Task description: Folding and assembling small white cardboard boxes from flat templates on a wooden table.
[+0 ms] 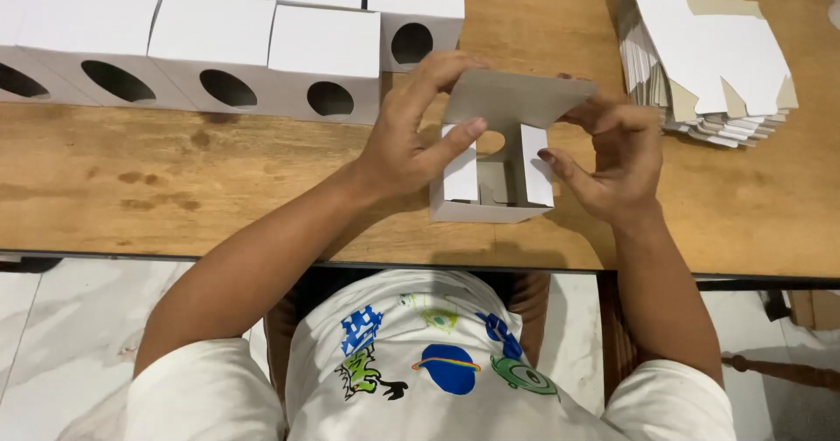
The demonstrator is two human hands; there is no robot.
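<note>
A wooden bench (175, 187) fills the upper part of the view, its brown top marked with a few dark stains, and below its near edge pale floor tiles show on either side of the person's white printed shirt (437, 362).

The landmark is the half-folded box (490, 192), a small white carton standing on the bench near the front edge, about midway across. Far to the left of the box and further back, a row of finished white boxes (210, 52) stands side by side, each with a round hole in the face turned to the camera; more of them sit behind that row.

Just left of the box, the left hand (411, 135) is curled around it, thumb pressed on the left inner flap and fingers gripping the back edge of the raised grey lid flap (516, 98). Just right of the box, the right hand (612, 157) holds the other end of that lid flap, its thumb reaching toward the right inner flap. Both hands are thus closed on the box, which rests on the bench between them.

To the right of the box and further back lies a stack of flat unfolded cartons (709, 65), white on top with grey-brown edges.
</note>
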